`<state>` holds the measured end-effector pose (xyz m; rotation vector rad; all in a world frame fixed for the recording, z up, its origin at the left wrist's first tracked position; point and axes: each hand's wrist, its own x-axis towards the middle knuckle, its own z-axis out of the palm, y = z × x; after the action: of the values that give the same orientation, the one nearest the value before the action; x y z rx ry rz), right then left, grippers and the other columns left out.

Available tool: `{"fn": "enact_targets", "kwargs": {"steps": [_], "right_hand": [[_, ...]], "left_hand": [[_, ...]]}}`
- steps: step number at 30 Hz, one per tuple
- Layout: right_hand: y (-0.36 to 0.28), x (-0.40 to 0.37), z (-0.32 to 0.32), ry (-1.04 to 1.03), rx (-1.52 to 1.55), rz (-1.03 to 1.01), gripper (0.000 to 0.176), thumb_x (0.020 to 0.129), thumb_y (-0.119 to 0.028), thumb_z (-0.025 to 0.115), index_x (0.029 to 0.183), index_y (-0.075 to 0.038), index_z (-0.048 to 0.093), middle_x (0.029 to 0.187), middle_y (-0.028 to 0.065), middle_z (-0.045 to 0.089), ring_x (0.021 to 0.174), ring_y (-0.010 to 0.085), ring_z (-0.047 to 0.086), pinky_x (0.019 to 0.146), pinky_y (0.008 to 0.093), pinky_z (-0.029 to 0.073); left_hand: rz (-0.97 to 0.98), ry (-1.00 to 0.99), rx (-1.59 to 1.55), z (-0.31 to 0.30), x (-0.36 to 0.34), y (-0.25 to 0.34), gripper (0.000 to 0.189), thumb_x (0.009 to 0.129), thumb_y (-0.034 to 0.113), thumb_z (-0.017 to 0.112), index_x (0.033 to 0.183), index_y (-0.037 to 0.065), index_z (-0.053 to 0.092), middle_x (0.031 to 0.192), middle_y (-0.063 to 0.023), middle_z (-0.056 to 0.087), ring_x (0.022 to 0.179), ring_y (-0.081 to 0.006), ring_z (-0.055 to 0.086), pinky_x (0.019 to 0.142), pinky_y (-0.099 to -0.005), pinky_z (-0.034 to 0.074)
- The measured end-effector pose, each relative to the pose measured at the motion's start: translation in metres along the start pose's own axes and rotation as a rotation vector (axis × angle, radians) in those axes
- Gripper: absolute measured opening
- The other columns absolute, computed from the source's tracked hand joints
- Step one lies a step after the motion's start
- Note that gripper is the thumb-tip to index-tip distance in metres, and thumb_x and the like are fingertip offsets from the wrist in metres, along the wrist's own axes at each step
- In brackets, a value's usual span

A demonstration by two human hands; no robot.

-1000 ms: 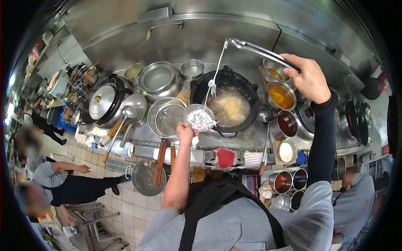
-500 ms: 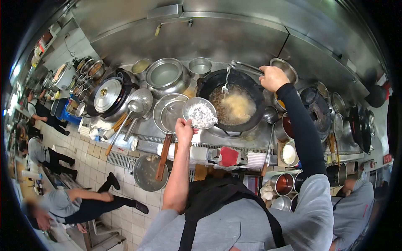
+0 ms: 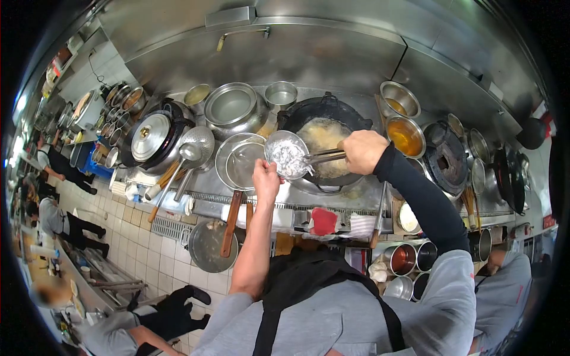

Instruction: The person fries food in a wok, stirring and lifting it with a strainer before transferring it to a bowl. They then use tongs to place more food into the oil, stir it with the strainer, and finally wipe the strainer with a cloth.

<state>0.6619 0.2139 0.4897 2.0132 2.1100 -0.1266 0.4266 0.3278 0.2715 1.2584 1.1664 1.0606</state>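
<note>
My left hand [image 3: 266, 180] grips the near rim of a small metal bowl [image 3: 271, 142], tilted a little beside the wok. Inside it lie white, powder-coated pieces [image 3: 288, 155]. Closed round a pair of chopsticks [image 3: 328, 157], my right hand [image 3: 363, 152] is over the right part of the wok. The chopstick tips are at the bowl's right edge, among the coated pieces. Behind both hands, the black wok [image 3: 323, 108] holds bubbling oil with pale foam [image 3: 320, 130], partly hidden by my right hand.
A wire strainer [image 3: 224, 163] with a wooden handle lies left of the bowl. Further left are a perforated ladle [image 3: 203, 139] and a lidded pot [image 3: 151, 137]. Bowls of yellow liquid [image 3: 405, 137] stand to the right. Co-workers [image 3: 148, 323] are on the left and right.
My right hand has come down and left from above the wok's far right, bringing the chopsticks to the bowl. The coated strip that hung from them over the oil is gone from there.
</note>
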Motion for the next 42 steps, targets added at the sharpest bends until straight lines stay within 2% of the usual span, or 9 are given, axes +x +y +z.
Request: {"fn": "enact_targets", "kwargs": {"steps": [9, 14, 19, 23, 26, 29, 33, 36, 42], "right_hand": [[0.023, -0.065, -0.080, 0.344, 0.151, 0.039, 0.035, 0.079, -0.010, 0.069, 0.112, -0.001, 0.074, 0.089, 0.0251, 0.071, 0.090, 0.0399, 0.070, 0.083, 0.0477, 0.055], [0.041, -0.077, -0.092, 0.457, 0.163, 0.080, 0.036, 0.080, -0.011, 0.071, 0.115, 0.000, 0.073, 0.098, 0.0249, 0.072, 0.096, 0.0409, 0.070, 0.088, 0.0470, 0.054], [0.053, -0.069, -0.084, 0.411, 0.205, 0.151, 0.035, 0.080, -0.010, 0.070, 0.113, 0.002, 0.073, 0.104, 0.0252, 0.072, 0.101, 0.0401, 0.069, 0.092, 0.0460, 0.053], [0.073, -0.022, -0.030, 0.360, 0.176, 0.126, 0.036, 0.078, -0.013, 0.067, 0.112, -0.002, 0.075, 0.102, 0.0243, 0.073, 0.100, 0.0396, 0.070, 0.092, 0.0464, 0.054], [0.072, 0.024, 0.014, 0.145, 0.187, 0.235, 0.038, 0.079, -0.016, 0.068, 0.113, -0.002, 0.074, 0.102, 0.0231, 0.073, 0.100, 0.0389, 0.070, 0.093, 0.0478, 0.054], [0.063, 0.043, 0.047, 0.196, 0.091, 0.241, 0.040, 0.079, -0.016, 0.065, 0.115, -0.002, 0.072, 0.096, 0.0242, 0.073, 0.097, 0.0394, 0.070, 0.090, 0.0487, 0.055], [0.029, 0.014, 0.015, 0.176, 0.139, 0.139, 0.038, 0.078, -0.015, 0.063, 0.112, -0.001, 0.071, 0.089, 0.0237, 0.072, 0.092, 0.0408, 0.070, 0.085, 0.0504, 0.056], [0.015, 0.008, 0.018, 0.131, 0.051, 0.027, 0.025, 0.075, -0.015, 0.065, 0.093, -0.001, 0.074, 0.086, 0.0222, 0.073, 0.086, 0.0399, 0.072, 0.079, 0.0503, 0.058], [0.027, -0.004, 0.022, 0.223, -0.011, 0.017, 0.024, 0.073, -0.015, 0.067, 0.094, -0.005, 0.075, 0.080, 0.0191, 0.072, 0.081, 0.0376, 0.072, 0.073, 0.0481, 0.058]], "left_hand": [[-0.114, 0.023, -0.073, 0.002, 0.004, -0.035, 0.019, 0.097, 0.005, 0.060, 0.085, 0.002, 0.045, 0.069, -0.0117, 0.060, 0.048, -0.0212, 0.064, 0.039, -0.0331, 0.051], [-0.136, 0.028, -0.087, -0.003, 0.007, -0.050, 0.019, 0.098, 0.005, 0.059, 0.087, 0.001, 0.044, 0.071, -0.0097, 0.057, 0.047, -0.0213, 0.063, 0.038, -0.0325, 0.050], [-0.120, 0.065, -0.017, -0.015, 0.007, -0.053, 0.019, 0.098, 0.005, 0.059, 0.088, 0.001, 0.044, 0.070, -0.0086, 0.056, 0.046, -0.0208, 0.062, 0.038, -0.0332, 0.050], [-0.100, 0.071, -0.029, -0.016, 0.006, -0.049, 0.019, 0.099, 0.006, 0.059, 0.088, 0.002, 0.044, 0.072, -0.0087, 0.056, 0.048, -0.0202, 0.063, 0.040, -0.0326, 0.051], [-0.081, 0.053, -0.034, -0.015, 0.009, -0.043, 0.020, 0.099, 0.006, 0.060, 0.088, 0.003, 0.044, 0.076, -0.0097, 0.057, 0.051, -0.0199, 0.064, 0.042, -0.0311, 0.053], [-0.061, 0.044, -0.016, -0.010, 0.009, -0.027, 0.020, 0.099, 0.007, 0.061, 0.088, 0.002, 0.045, 0.076, -0.0097, 0.057, 0.051, -0.0198, 0.064, 0.041, -0.0312, 0.053], [0.005, 0.059, 0.044, -0.006, 0.008, -0.017, 0.018, 0.099, 0.008, 0.060, 0.090, 0.001, 0.046, 0.070, -0.0116, 0.059, 0.050, -0.0194, 0.064, 0.041, -0.0328, 0.051], [0.055, 0.048, 0.081, 0.002, 0.002, -0.002, 0.019, 0.098, 0.010, 0.059, 0.089, 0.001, 0.045, 0.064, -0.0144, 0.061, 0.048, -0.0195, 0.063, 0.043, -0.0358, 0.048], [0.032, 0.032, 0.072, 0.007, 0.007, -0.007, 0.018, 0.097, 0.007, 0.059, 0.088, 0.001, 0.044, 0.068, -0.0138, 0.061, 0.049, -0.0198, 0.064, 0.041, -0.0350, 0.050]]}}
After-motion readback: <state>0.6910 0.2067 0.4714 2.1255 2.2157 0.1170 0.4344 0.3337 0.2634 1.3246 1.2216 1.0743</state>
